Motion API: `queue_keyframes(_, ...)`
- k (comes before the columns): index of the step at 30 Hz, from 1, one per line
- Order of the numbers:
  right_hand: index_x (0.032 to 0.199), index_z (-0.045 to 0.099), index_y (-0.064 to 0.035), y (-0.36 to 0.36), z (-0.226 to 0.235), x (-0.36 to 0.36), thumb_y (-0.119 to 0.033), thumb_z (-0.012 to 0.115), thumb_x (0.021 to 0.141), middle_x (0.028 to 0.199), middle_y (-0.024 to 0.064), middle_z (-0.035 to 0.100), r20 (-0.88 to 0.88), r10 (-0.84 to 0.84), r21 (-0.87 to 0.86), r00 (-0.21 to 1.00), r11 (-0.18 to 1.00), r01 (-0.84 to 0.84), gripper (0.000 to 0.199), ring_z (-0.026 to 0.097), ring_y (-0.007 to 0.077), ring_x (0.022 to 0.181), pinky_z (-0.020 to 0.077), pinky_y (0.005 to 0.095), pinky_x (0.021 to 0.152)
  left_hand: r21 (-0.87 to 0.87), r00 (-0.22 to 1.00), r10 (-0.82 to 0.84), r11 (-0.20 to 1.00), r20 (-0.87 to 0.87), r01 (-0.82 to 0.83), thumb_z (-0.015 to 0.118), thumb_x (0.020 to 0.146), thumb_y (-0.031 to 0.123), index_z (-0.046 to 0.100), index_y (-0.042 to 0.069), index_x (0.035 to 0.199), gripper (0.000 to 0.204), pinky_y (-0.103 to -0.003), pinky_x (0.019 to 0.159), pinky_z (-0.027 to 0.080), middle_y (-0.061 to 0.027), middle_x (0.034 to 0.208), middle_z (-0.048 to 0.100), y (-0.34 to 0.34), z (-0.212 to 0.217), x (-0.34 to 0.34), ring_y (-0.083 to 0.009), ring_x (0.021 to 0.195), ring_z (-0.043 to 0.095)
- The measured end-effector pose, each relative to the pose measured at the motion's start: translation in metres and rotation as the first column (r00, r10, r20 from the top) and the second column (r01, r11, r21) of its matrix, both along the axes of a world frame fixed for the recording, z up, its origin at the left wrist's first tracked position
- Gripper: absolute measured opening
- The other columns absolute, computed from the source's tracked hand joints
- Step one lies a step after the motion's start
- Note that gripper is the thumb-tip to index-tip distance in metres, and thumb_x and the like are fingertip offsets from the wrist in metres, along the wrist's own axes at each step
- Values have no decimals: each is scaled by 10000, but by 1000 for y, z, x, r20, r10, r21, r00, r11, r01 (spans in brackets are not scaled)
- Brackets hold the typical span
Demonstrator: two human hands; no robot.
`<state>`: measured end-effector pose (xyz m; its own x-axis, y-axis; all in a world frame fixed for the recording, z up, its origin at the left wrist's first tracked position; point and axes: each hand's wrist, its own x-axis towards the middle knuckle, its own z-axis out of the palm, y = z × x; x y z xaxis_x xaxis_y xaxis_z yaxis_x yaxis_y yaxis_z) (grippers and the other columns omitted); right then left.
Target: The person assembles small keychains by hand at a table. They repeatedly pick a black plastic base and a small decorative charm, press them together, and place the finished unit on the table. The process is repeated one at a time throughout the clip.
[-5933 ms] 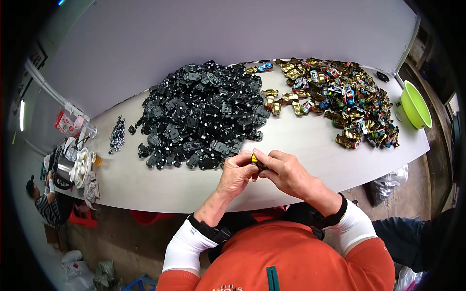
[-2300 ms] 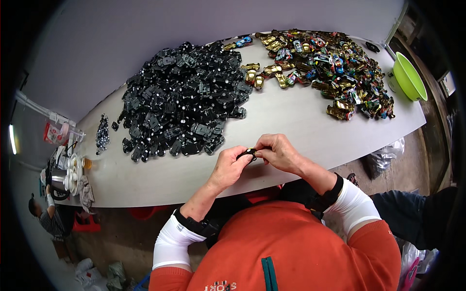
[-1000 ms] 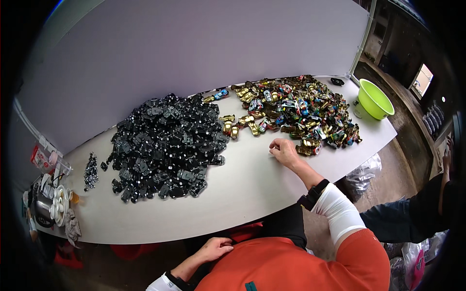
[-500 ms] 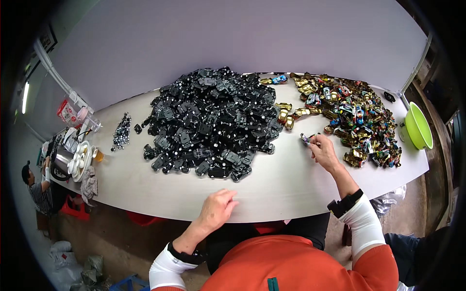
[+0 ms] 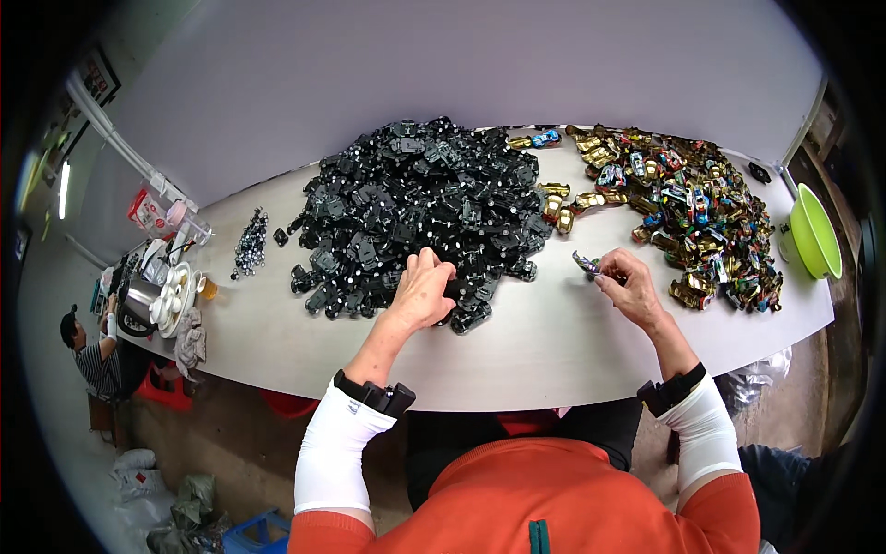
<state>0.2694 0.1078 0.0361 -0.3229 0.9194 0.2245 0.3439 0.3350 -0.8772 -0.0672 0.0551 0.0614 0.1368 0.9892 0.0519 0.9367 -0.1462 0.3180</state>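
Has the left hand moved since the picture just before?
Yes: against the table, the left hand has gone forward, from the near edge to the black pile.

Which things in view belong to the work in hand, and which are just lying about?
Part of the work:
left hand, over the black car-base heap
right hand, holding a small car body
heap of gold and coloured cars

Seemingly lying about:
green bowl
crumpled cloth
white cups

A bright green plastic bowl (image 5: 814, 235) sat at the right end of the pale tabletop (image 5: 540, 355); at the left, a silver metal kettle (image 5: 140, 294) stood beside white cups (image 5: 168, 306) on a white tray (image 5: 195, 289).
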Motion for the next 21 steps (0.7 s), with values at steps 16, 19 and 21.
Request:
queue_keyframes(16, 826, 522, -33, 49, -1, -20, -142, 565, 859, 623, 5, 513, -320, -283, -589, 904, 807, 44, 122, 455, 62, 474, 345, 194, 350, -448, -251, 436, 894, 864, 12, 624, 809, 63, 597, 41, 866, 67, -207, 400, 381, -8, 704, 579, -1, -3, 8, -79, 526, 509)
queue_keyframes(19, 864, 540, 9, 49, -2, -9, -96, 617, 813, 660, 31, 564, -187, -324, -617, 927, 773, 146, 140, 455, 66, 459, 324, 205, 330, -438, -176, 455, 890, 873, 128, 621, 814, 73, 601, 38, 863, 63, -216, 392, 378, -6, 698, 579, -10, -13, 19, -80, 529, 513)
queue_keyframes(21, 875, 556, 28, 50, -6, 0, -73, 620, 800, 696, 55, 588, -144, -298, -582, 944, 797, 163, 142, 457, 71, 451, 318, 210, 318, -460, -101, 473, 879, 875, 129, 609, 830, 103, 606, 26, 867, 86, -205, 371, 373, -20, 659, 583, -14, -15, 33, -90, 474, 513)
